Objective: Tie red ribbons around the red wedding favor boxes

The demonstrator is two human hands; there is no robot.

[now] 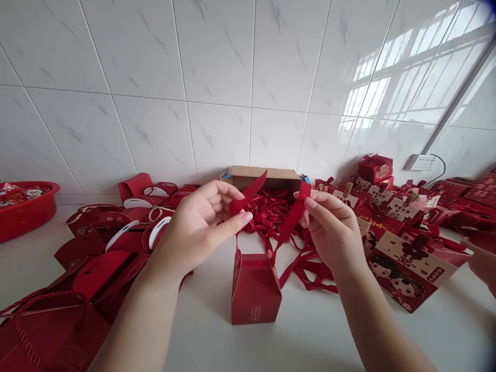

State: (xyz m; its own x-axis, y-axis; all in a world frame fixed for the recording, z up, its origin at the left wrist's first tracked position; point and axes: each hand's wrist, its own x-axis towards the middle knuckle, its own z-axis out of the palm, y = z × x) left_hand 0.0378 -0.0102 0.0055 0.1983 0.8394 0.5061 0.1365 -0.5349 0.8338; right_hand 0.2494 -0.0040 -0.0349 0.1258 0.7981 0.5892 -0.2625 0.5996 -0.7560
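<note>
A small red gift box (256, 294) stands upright on the white table in front of me, and a red ribbon (291, 219) runs up from its top. My left hand (211, 214) pinches one end of that ribbon between thumb and fingers, the tip sticking out up and to the right. The other end is gripped by my right hand (329, 219), thumb pressed on the flat band. Both hands are raised above the box, a short gap apart. Behind them lies a heap of loose red ribbons (271, 204), partly spilling from an open cardboard box (263, 173).
Red boxes with rope handles (103, 268) crowd the left side. A red plastic basin (29, 214) with wrapped packets stands at the far left. Decorated gift boxes (411, 268) fill the right, where another person's hand (482, 266) shows. A tiled wall (217, 57) closes the back.
</note>
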